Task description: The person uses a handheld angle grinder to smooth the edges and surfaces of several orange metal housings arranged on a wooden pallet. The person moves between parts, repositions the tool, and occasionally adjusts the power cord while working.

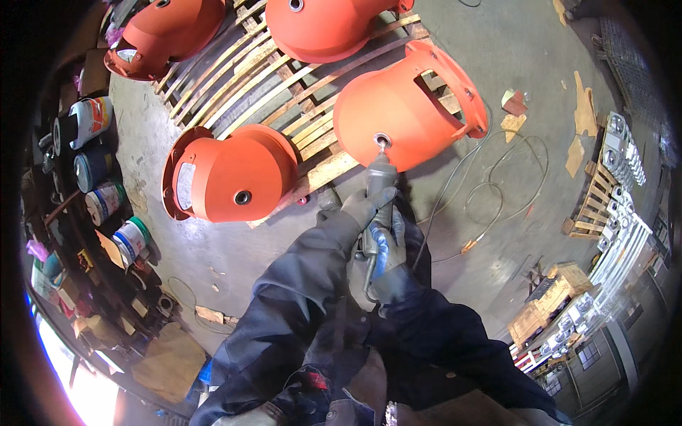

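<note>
Both my hands, in grey gloves, are closed around a dark straight grinder (381, 174). My left hand (361, 207) grips its body nearer the front, and my right hand (389, 250) holds it further back. The grinder's tip meets the round metal-rimmed port (382, 140) of an orange tank (398, 106); how deep it reaches inside cannot be made out. This tank lies on its side at the near right of a wooden pallet (323, 174), its collar with cut-out openings pointing right. A cable hangs below the grinder's rear end.
Another orange tank (259, 167) lies at the pallet's near left, and two more, one an orange tank (320, 28), lie at the far side. A hose (490, 186) loops over the floor at right. Buckets (92, 121) line the left; a wooden crate (550, 302) stands at lower right.
</note>
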The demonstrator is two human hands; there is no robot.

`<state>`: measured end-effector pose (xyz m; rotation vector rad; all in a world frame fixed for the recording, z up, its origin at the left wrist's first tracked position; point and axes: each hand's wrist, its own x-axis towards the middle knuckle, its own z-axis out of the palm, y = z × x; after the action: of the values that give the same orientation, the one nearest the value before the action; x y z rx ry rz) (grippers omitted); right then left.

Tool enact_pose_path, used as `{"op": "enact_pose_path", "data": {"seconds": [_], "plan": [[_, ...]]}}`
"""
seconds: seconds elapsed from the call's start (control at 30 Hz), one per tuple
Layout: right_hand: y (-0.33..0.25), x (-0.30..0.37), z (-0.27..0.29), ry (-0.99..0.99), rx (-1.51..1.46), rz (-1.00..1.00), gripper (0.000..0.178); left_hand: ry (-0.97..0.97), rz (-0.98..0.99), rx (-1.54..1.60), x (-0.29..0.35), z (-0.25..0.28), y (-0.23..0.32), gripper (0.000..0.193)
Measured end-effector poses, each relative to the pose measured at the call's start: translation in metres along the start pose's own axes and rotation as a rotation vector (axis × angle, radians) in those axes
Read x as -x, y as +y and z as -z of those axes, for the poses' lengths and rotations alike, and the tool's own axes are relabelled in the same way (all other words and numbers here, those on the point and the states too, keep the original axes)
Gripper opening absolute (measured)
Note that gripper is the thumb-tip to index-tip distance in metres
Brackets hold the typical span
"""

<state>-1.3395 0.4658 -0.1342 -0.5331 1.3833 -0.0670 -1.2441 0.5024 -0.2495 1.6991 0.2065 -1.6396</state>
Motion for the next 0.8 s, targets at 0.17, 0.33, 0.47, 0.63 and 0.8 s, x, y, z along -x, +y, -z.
{"op": "enact_pose_path", "data": {"seconds": [0.17, 0.33, 0.47, 0.63, 0.8], "plan": [[0.005, -0.027, -0.03, 0.011, -0.317, -0.04, 0.039, -0.034, 0.008, -0.145, -0.001, 0.029, 0.043, 0.073], [0.017, -0.037, -0.042, 0.132, -0.233, -0.004, 0.035, -0.073, 0.01, -0.137, -0.005, 0.036, 0.055, 0.074], [0.037, -0.045, -0.036, -0.01, -0.581, -0.143, 0.029, -0.093, 0.025, -0.135, -0.01, 0.039, 0.051, 0.076], [0.044, -0.061, -0.026, -0.31, -0.769, -0.257, 0.024, -0.104, 0.002, -0.127, -0.016, 0.041, 0.046, 0.077], [0.036, -0.044, -0.045, 0.126, -0.485, -0.067, 0.026, -0.116, 0.034, -0.116, -0.019, 0.04, 0.043, 0.079]]}}
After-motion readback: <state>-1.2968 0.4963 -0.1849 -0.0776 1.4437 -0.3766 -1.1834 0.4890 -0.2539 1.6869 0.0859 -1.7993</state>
